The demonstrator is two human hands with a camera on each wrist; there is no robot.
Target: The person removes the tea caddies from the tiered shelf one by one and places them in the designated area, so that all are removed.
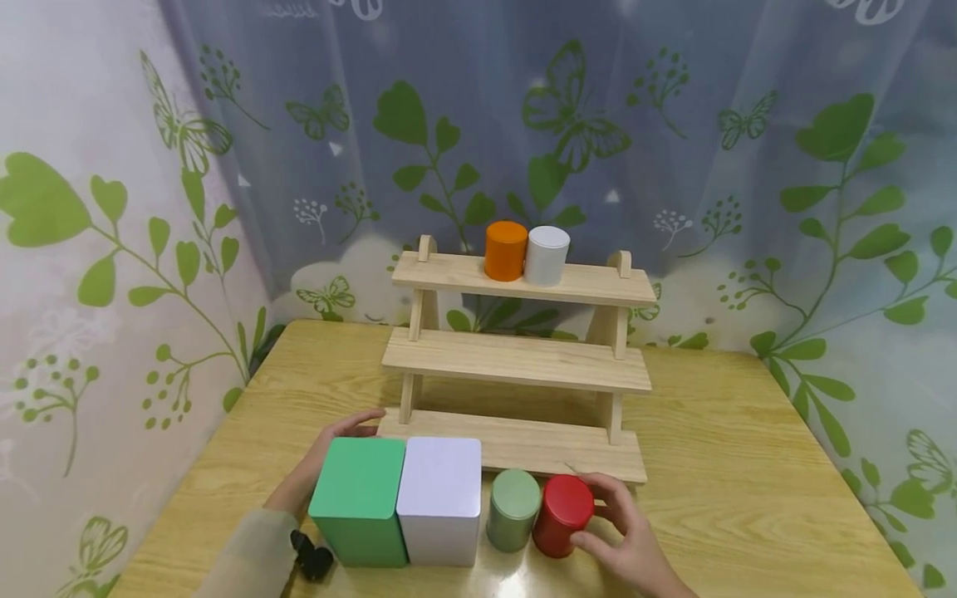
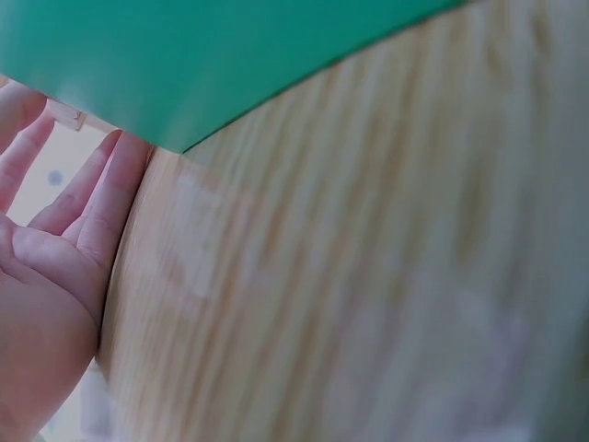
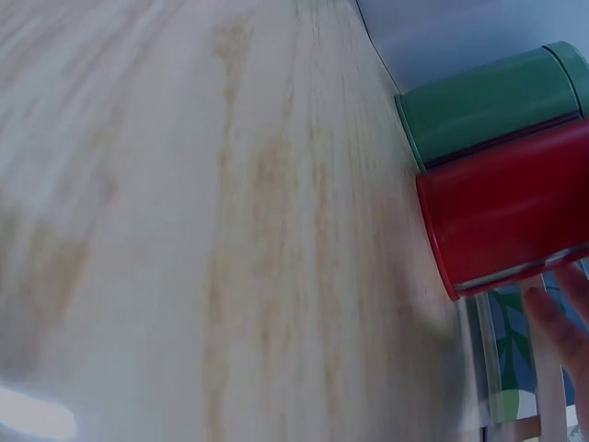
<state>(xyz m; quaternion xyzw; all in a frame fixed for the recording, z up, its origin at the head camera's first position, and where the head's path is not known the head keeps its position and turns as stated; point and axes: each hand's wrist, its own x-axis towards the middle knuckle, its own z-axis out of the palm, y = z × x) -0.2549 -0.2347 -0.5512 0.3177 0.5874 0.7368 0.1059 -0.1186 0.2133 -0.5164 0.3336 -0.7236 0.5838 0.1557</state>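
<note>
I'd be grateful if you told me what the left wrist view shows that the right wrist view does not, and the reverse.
Only the left wrist view shows the left hand, palm in sight, and the green box.

Only the right wrist view shows the red canister, the green canister beside it, part of the pale lilac box, and the right hand at the red canister.

Both show the wood-grained tabletop.
</note>
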